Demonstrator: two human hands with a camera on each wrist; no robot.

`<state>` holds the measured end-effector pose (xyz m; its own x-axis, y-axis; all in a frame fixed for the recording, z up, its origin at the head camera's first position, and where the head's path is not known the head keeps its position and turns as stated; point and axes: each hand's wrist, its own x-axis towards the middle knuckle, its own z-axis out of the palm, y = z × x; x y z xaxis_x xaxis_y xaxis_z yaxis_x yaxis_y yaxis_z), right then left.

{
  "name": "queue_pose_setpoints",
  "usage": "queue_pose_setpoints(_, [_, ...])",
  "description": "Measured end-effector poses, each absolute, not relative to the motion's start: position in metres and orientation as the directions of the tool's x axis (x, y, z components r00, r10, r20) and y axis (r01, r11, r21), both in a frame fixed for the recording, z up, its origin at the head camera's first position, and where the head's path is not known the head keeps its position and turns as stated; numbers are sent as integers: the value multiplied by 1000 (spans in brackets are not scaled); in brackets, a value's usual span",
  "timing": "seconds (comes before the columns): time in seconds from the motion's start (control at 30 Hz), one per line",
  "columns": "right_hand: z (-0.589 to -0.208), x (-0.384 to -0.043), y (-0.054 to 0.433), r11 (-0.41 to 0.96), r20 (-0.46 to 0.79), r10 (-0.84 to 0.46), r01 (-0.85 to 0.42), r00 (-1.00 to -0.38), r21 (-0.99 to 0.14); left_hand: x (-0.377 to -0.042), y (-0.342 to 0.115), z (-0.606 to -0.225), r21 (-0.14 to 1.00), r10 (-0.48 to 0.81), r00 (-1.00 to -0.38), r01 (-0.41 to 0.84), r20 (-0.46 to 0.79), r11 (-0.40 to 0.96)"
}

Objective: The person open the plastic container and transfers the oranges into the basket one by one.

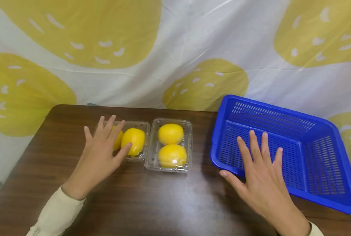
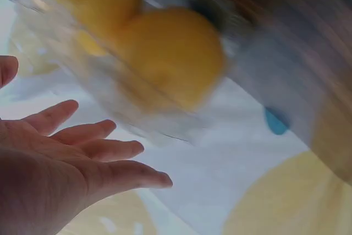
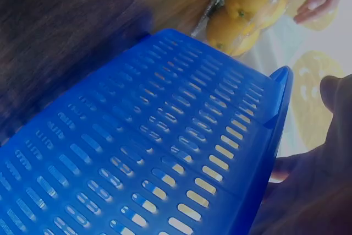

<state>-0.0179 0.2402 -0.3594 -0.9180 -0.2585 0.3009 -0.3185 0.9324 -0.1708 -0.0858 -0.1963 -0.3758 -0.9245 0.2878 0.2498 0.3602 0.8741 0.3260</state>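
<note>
My left hand (image 1: 99,157), fingers spread, hovers over the left clear plastic box (image 1: 144,131), overlapping its left side in the head view. Two yellow lemon-like fruits (image 1: 133,141) show in that box, one partly hidden behind the fingers. Beside it stands a second clear box (image 1: 153,157) with two more such fruits (image 1: 171,133). In the left wrist view the palm faces blurred fruits (image 2: 170,59) and holds nothing. With its fingers spread too, my right hand (image 1: 264,180) is over the near side of a blue plastic basket (image 1: 303,144), whose slotted wall (image 3: 148,136) fills the right wrist view.
Everything stands on a dark brown wooden table (image 1: 169,203). Behind its far edge hangs a white cloth (image 1: 128,87) printed with large yellow fruit shapes. The basket takes up the table's right side, a short gap away from the boxes.
</note>
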Motion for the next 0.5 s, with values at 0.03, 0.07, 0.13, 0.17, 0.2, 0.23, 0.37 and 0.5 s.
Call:
queue_pose_setpoints(0.03, [-359, -17, 240, 930, 302, -255, -318, -919, -184, -89, -201, -376, 355, 273, -931, 347, 244, 868])
queue_pose_setpoints(0.07, [-359, -17, 239, 927, 305, -252, -320, -919, -198, -92, -205, -377, 385, 256, -937, 332, 236, 861])
queue_pose_setpoints(0.13, [-360, -16, 239, 918, 319, -248, -327, -915, -224, -96, -213, -378, 454, 220, -953, 294, 209, 841])
queue_pose_setpoints(0.17, [-360, -15, 238, 912, 334, -247, -335, -910, -237, -98, -217, -379, 488, 202, -959, 275, 197, 828])
queue_pose_setpoints(0.2, [-360, -15, 238, 906, 353, -249, -346, -902, -245, -99, -220, -380, 521, 186, -965, 257, 186, 814])
queue_pose_setpoints(0.23, [-360, -15, 237, 900, 375, -249, -357, -893, -252, -100, -223, -381, 552, 170, -969, 241, 178, 798])
queue_pose_setpoints(0.37, [-361, -14, 236, 875, 482, -257, -414, -838, -253, -107, -230, -388, 634, 108, -976, 204, 188, 746])
queue_pose_setpoints(0.5, [-362, -12, 234, 856, 557, -255, -453, -790, -250, -113, -235, -392, 669, 60, -978, 180, 198, 721])
